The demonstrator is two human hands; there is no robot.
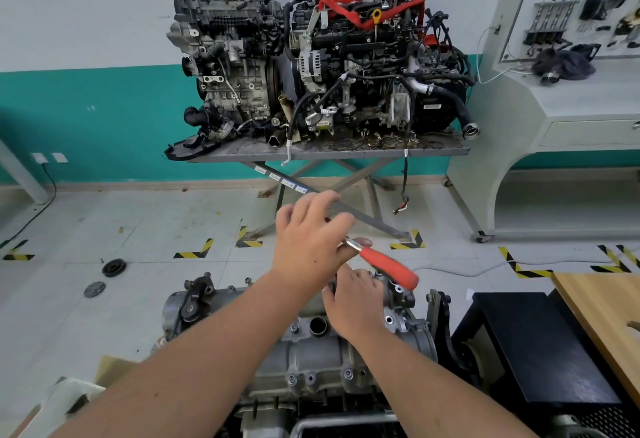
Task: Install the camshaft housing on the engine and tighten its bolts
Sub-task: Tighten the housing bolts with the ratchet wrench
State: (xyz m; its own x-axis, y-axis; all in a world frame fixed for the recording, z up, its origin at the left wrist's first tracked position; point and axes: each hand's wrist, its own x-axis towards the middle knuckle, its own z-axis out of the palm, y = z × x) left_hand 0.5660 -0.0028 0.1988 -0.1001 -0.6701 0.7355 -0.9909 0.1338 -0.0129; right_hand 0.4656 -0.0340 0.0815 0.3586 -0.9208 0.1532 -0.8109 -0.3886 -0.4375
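**Bolt tightening at the far end of the camshaft housing**

Head view. The camshaft housing (311,351) sat on top of the engine (304,399), low in the frame directly below the camera, running away from the person. Several bolts (347,374) were visible seated along its near flange, so the housing judged already in position and the work judged to be in the tightening stage.

Left hand (308,247) was raised above the housing's far end, reaching across to the right. Thumb and the nearer fingers pinched the metal shank end of a ratchet wrench (388,267) with an orange-red handle; the remaining fingers were spread and only loosely bent. The handle pointed down and to the right, free of either palm. Grip looked light, more suited to spinning or repositioning the tool than to a hard pull (judgement).

Right hand (353,302) rested on the housing just beneath the wrench, fingers bent down over the far end. The fingertips were hidden, so whether they held a socket, a bolt or only steadied the casting could not be told. Placement suggested guiding the tool onto a fastener.

Two further engines stood on a lift table (346,153) against the wall, well apart from the work.
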